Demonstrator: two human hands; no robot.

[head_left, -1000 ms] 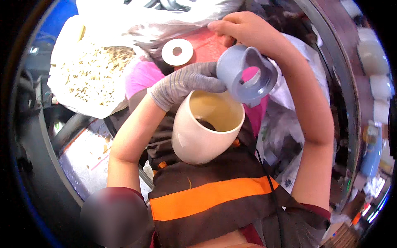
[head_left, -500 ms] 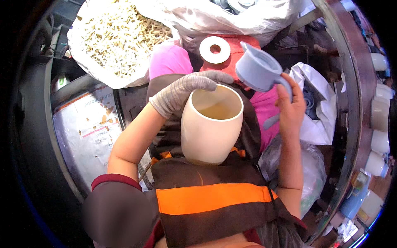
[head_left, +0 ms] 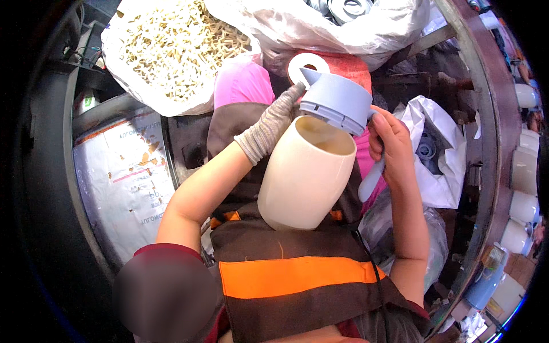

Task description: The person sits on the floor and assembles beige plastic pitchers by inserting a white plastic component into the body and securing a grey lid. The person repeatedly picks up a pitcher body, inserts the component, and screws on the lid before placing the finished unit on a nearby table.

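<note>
Here, right hand [head_left: 394, 150] wrapped around the handle of a blue lid [head_left: 337, 102], just above a cream jug [head_left: 306, 177]. Gloved left hand [head_left: 273, 124] pressed flat against the jug's rim, fingers together.

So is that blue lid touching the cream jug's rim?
Touching: the head view shows the blue lid resting tilted on the cream jug rim, no gap visible.

Your left hand [head_left: 273, 123] wears a grey knit glove with a ribbed cuff; your right hand [head_left: 392, 146] is bare. Both forearms are uncovered, with short dark red sleeves [head_left: 166, 254] ending above the elbows. Over your front you wear a dark brown apron [head_left: 297, 251] crossed by a broad orange band [head_left: 297, 277].
</note>
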